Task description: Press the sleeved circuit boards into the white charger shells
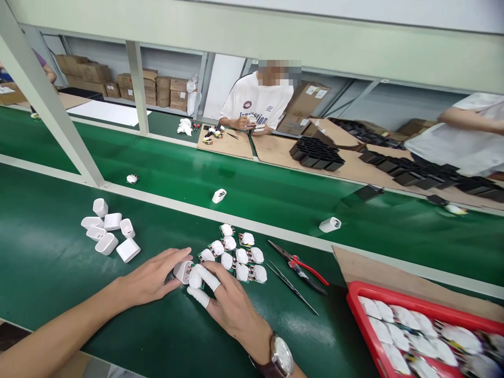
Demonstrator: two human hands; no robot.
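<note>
My left hand (165, 273) grips a white plastic charger housing (181, 272) lying on its side, its open end turned to the right. At that opening, my right hand (224, 296) pinches a small circuit board covered with white putty (195, 277) between thumb and finger, both in white finger cots. The board touches or nearly touches the housing's mouth; how far in it sits I cannot tell. Several similar putty-covered boards (241, 256) lie just beyond my right hand. Several white housings (112, 221) stand and lie to the left.
Needle-nose pliers (301, 265) and tweezers (292, 287) lie to the right. A red tray (362, 315) of covered boards stands front right. Across a metal rail, a green conveyor belt (268, 199) carries white housings (329, 224). A co-worker (258, 102) sits opposite; black trays (317, 153) stand beyond.
</note>
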